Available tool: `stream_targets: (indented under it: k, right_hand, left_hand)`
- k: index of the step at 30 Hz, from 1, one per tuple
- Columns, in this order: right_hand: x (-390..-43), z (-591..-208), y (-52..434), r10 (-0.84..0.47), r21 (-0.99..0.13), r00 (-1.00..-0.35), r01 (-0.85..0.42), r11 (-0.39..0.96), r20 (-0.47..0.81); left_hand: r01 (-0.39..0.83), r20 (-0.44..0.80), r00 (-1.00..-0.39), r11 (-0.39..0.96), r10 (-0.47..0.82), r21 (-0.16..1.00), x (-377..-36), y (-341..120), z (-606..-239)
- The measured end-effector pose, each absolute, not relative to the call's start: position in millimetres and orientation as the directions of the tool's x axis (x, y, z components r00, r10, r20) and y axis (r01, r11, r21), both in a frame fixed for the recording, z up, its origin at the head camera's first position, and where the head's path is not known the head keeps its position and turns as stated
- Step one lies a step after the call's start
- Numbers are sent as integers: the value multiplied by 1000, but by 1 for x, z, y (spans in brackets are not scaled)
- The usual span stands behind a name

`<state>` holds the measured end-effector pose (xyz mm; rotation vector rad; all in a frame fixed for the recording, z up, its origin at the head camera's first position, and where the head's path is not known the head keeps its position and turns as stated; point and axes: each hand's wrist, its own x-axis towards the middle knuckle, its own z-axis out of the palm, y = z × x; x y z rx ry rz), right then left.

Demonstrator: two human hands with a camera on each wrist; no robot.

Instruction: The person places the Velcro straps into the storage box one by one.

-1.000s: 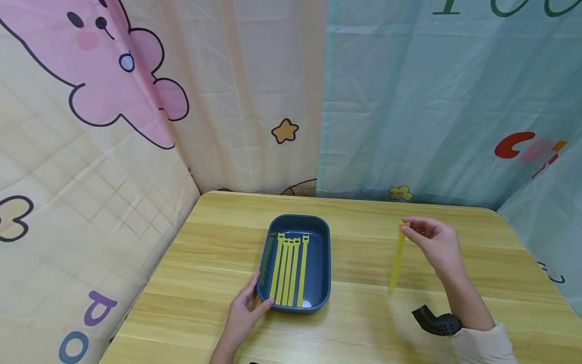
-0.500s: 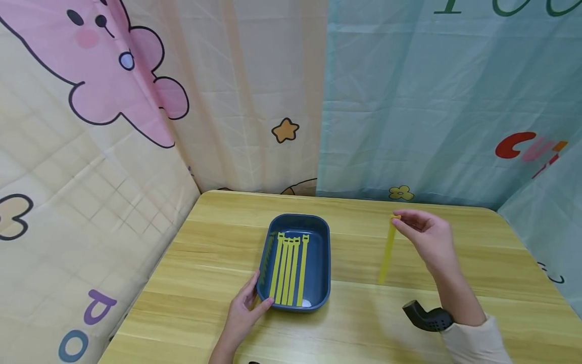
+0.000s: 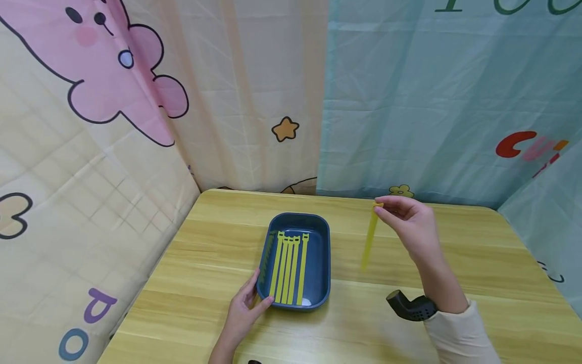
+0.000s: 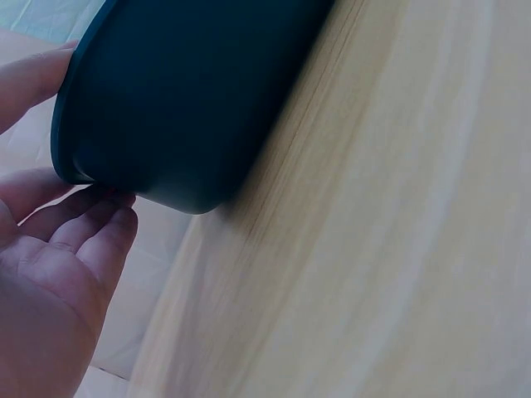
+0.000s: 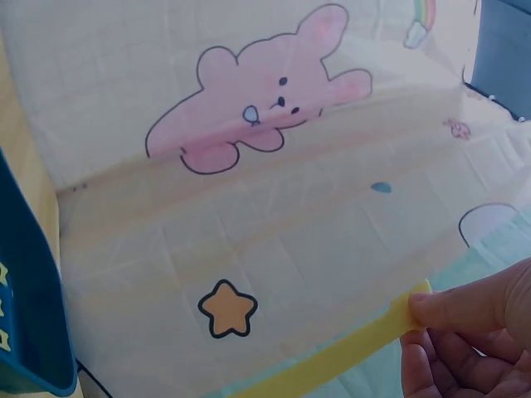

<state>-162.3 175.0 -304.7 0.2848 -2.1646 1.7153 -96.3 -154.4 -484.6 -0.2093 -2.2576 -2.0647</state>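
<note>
A dark blue tray (image 3: 317, 268) stands on the table, left of the middle in the head view. Several yellow cable straps (image 3: 301, 270) with slotted heads lie lengthwise in it, most grouped to the left and one slightly apart. My left hand (image 3: 243, 313) grips the tray's near left corner, thumb at the rim and fingers along the outer wall; the left wrist view shows the fingers against the tray wall (image 4: 191, 99). To the tray's right, my right hand (image 3: 414, 230) pinches another yellow cable strap (image 3: 369, 237) by its head. That strap hangs down, slightly tilted, above the table.
The wooden table (image 3: 218, 227) has rounded far corners. Printed curtains (image 3: 273, 76) stand close behind it and along both sides. A black wrist device (image 3: 411, 307) sticks out from my right wrist, near the light sleeve (image 3: 461, 331).
My right hand has moved left and a little farther away with the hanging cable strap, closer to the tray. The left hand and the tray have stayed in place.
</note>
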Motion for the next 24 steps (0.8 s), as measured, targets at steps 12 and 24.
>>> stream_targets:
  k: [12, 24]
  right_hand:
    - [-161, -298, 143, 25, -912, -912, -409, 36, 410]
    - [-158, -321, 118, -8, -950, -951, -310, 14, 310]
  left_hand:
    - [148, 144, -988, 91, 46, 985, -97, -155, -485]
    - [148, 145, -989, 107, 39, 983, -97, -154, -485]
